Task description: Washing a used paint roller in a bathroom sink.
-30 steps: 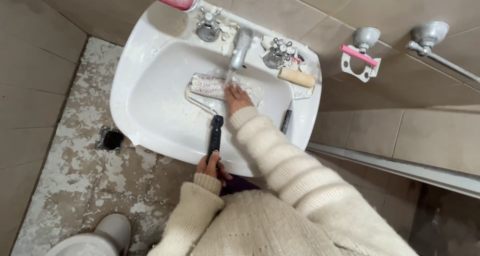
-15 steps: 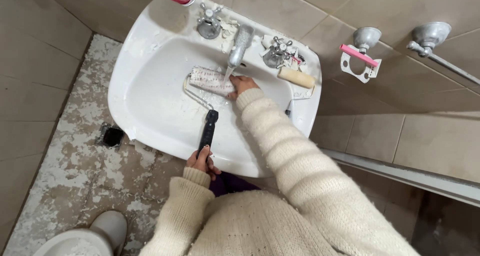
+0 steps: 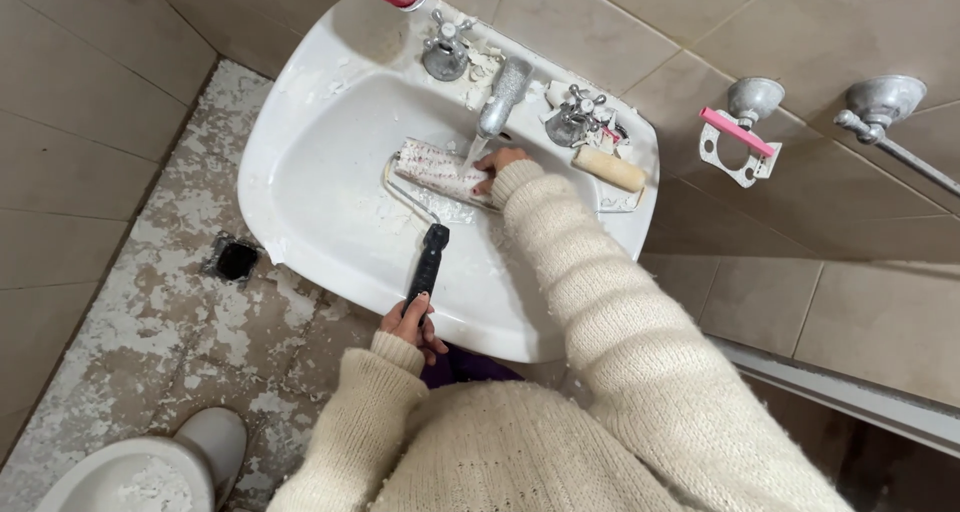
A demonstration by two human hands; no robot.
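Your left hand [image 3: 408, 320] at near rim of sink [image 3: 300, 122], fingers curled shut round black handle [image 3: 427, 268] of paint roller [image 3: 440, 169]. Roller sleeve lies in basin toward back edge, under spout of tap [image 3: 502, 94], water running onto it. Your right hand [image 3: 497, 163] presses on sleeve's right end, fingers bent against it; grip or flat press, cannot tell. Second, tan roller sleeve [image 3: 609, 169] on back-right corner of sink ledge.

Left hand [image 3: 408, 324]: low and close to the body, fingers curled shut around something thin.
Right hand [image 3: 497, 164]: far out in front, fingers bent and pressing down.
Arms: left bent, right stretched long; both in cream knit sleeves.
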